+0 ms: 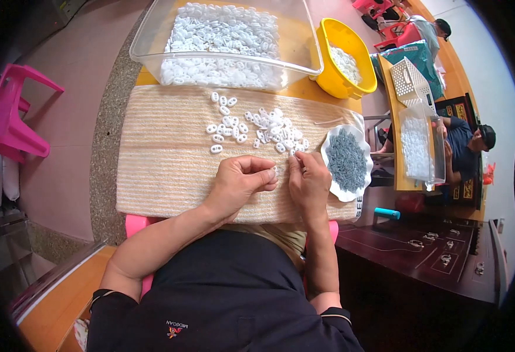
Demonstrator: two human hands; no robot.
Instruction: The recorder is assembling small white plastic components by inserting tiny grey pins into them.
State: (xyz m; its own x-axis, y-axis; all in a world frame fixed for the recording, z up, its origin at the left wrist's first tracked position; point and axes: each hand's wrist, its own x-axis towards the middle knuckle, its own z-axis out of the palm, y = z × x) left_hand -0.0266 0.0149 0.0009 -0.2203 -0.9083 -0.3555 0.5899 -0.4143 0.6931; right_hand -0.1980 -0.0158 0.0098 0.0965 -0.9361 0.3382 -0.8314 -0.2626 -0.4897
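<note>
My left hand [240, 183] is closed in a pinch over the towel-covered tabletop, with a small whitish plastic piece [275, 169] between thumb and forefinger. To its right, my right hand [310, 183] has its thumb and forefinger drawn together at the near edge of a heap of white two-holed oval plastic pieces [275, 126]. Whatever its fingertips hold is hidden. Left of the heap, several more white ovals [227, 121] lie scattered singly. Close beside my right hand, a white scalloped dish [360, 189] holds a mound of small grey parts [346, 158], too fine to name.
Beyond the striped towel [158, 146] stand a large clear bin [137, 50] of white pieces and a yellow tub [328, 73]. A pink stool [20, 108] is at left. At right, a person [463, 141] sits by another clear bin [439, 154]; another person [430, 29] is farther off.
</note>
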